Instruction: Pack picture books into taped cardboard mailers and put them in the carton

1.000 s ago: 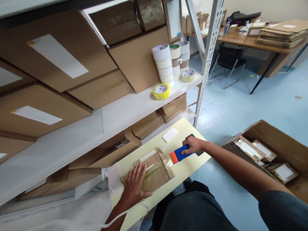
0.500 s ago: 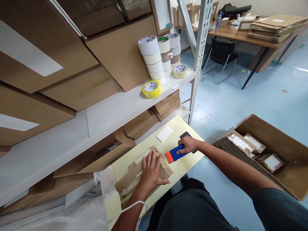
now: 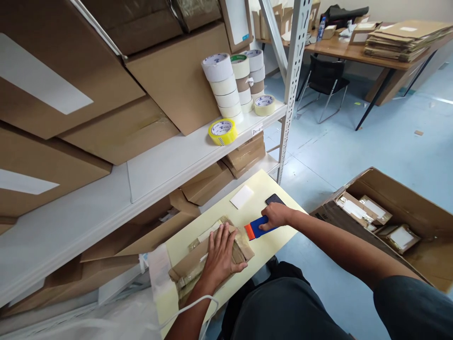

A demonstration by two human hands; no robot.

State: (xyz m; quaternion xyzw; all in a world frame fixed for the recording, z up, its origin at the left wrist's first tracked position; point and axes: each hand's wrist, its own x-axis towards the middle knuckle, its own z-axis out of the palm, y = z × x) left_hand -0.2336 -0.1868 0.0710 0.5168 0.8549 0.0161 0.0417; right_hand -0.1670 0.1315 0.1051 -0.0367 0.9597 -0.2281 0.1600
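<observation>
My left hand (image 3: 220, 257) lies flat, fingers spread, on a brown cardboard parcel wrapped in clear film (image 3: 193, 266), on a pale yellow board (image 3: 269, 245) across my lap. My right hand (image 3: 277, 216) is closed on a blue tool with an orange end (image 3: 254, 229), its orange end pointing at the parcel's right edge. A black phone (image 3: 273, 199) lies just beyond my right hand, and a white label (image 3: 241, 196) rests on the board further left.
A white shelf (image 3: 166, 165) carries big cardboard boxes, stacked tape rolls (image 3: 226, 85) and a yellow tape roll (image 3: 222, 131). An open carton (image 3: 406, 208) of small packages stands on the blue floor at right. A chair and a wooden desk stand beyond.
My left hand slid right along the parcel, from its left part to its right end. My right hand with the blue tool stayed almost still; the view tilted slightly.
</observation>
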